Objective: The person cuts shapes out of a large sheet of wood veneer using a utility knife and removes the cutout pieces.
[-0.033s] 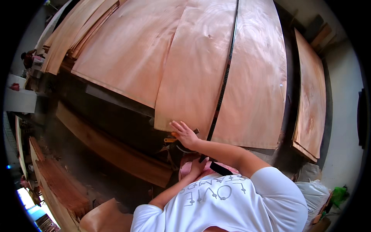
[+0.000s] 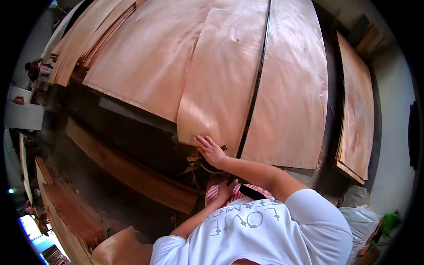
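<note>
A wide sheet of wood veneer (image 2: pixel 216 97) lies before me, its left edge over another veneer sheet (image 2: pixel 145 66). My right hand (image 2: pixel 212 152) rests at its near edge, fingers stretched out; the sheet bulges slightly there. A long black straightedge (image 2: pixel 256 88) runs away from me across the veneer, passing under my right forearm. Close to my waist, my left hand (image 2: pixel 226 191) is closed around what looks like the straightedge's near end. Just below my right fingers is a yellow-orange handled tool (image 2: pixel 193 159), partly hidden.
Narrow veneer strips (image 2: pixel 84 39) are stacked at the far left. A separate stack of sheets (image 2: pixel 353 110) stands on the right by the wall. A long curved-looking board (image 2: pixel 128 170) lies lower left, and reddish boards (image 2: pixel 73 212) are piled farther left. White plastic bags (image 2: pixel 360 225) sit at lower right.
The near part of the veneer under my right hand now bulges and catches more light. My right fingers have shifted slightly. My left hand stays in place.
</note>
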Available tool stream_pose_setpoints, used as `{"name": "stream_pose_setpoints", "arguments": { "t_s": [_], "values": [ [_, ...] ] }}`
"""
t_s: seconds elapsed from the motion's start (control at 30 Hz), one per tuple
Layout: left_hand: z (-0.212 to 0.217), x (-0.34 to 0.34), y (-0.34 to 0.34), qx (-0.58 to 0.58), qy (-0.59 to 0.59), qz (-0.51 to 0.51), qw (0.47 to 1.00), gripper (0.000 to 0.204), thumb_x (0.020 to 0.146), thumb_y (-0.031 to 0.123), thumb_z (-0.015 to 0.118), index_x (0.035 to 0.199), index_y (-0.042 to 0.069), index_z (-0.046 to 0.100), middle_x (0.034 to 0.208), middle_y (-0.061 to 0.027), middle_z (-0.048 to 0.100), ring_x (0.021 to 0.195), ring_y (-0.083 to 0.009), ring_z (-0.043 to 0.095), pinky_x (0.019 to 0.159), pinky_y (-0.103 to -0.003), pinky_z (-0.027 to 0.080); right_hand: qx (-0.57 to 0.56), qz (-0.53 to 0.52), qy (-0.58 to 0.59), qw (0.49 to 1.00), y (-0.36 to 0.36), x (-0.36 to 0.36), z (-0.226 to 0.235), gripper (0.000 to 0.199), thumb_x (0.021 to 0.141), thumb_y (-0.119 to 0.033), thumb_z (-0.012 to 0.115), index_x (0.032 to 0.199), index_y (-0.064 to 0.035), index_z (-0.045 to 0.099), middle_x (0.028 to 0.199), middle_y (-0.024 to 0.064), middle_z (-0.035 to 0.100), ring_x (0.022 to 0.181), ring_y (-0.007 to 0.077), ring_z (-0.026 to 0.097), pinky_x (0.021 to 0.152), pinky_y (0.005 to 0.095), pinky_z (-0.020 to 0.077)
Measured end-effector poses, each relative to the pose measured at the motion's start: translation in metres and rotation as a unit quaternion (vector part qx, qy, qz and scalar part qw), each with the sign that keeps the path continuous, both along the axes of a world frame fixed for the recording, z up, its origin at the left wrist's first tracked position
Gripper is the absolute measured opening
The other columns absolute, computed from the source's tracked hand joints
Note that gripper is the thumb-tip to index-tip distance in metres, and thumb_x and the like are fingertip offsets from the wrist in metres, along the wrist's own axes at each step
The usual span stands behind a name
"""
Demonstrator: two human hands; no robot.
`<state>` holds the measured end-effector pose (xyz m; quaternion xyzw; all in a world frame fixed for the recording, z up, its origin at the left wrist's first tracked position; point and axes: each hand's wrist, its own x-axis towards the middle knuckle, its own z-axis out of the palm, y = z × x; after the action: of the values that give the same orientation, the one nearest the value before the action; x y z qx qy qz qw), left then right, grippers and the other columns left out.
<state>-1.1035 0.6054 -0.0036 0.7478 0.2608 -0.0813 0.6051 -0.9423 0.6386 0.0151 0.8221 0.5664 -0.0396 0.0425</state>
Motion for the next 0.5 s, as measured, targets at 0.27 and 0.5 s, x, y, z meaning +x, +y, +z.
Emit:
{"name": "stream_pose_setpoints", "arguments": {
  "t_s": [0.27, 0.5],
  "values": [
    [0.012, -0.046, -0.067, 0.073, 0.159, -0.094, 0.98, 0.032, 0.081, 0.031, 0.054, 0.086, 0.0, 0.057, 0.079, -0.0109, 0.062, 0.072, -0.0189, 0.058, 0.065, -0.031, 0.045, 0.193, -0.215, 0.063, 0.955, -0.076, 0.019, 0.062, 0.051, 0.075, -0.005, 0.047, 0.125, -0.0076, 0.042, 0.138, 0.017, 0.024, 0.128, 0.0302, 0.024, 0.103, 0.0413, 0.0221],
    [0.024, -0.03, -0.152, -0.19, 0.12, -0.021, 0.974, 0.022, 0.082, 0.022, 0.056, 0.072, 0.003, 0.051, 0.058, -0.0033, 0.053, 0.047, -0.0103, 0.049, 0.042, -0.023, 0.039, 0.526, -0.397, 0.574, 0.485, -0.178, 0.083, 0.027, 0.046, 0.077, 0.0, 0.045, 0.123, -0.0061, 0.045, 0.099, 0.002, 0.05, 0.086, 0.0132, 0.047, 0.076, 0.0259, 0.0387]
  ]
}}
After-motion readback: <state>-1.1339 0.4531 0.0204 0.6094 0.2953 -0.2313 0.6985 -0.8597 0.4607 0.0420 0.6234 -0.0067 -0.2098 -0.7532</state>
